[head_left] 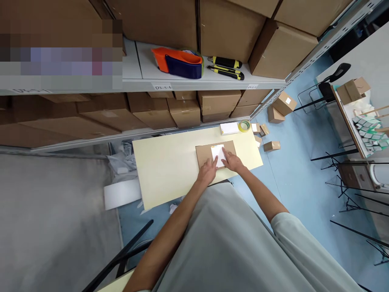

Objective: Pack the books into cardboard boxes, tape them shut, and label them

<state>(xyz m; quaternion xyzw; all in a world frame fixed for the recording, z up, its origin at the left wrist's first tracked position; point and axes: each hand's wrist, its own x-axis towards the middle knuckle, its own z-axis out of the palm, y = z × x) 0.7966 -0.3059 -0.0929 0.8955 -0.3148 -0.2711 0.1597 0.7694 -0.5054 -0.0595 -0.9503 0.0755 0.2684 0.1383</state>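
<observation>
A flat brown cardboard box (201, 155) lies on the pale yellow tabletop (167, 166) in front of me. On its upper face sits a white paper label (216, 151). My left hand (207, 171) reaches over the near edge of the box, its index finger stretched out onto the label's lower part. From the right, my right hand (232, 161) touches the label's right side with its extended fingertips. Neither hand grips anything; some of the curled fingers are hard to make out.
A white box (229, 128) and a yellow tape roll (244, 126) stand at the table's far edge. Beyond, a shelf (146, 85) carries cardboard boxes, utility knives (226, 68) and an orange-and-blue tape dispenser (179, 63). Small cartons (272, 146) lie on the blue floor.
</observation>
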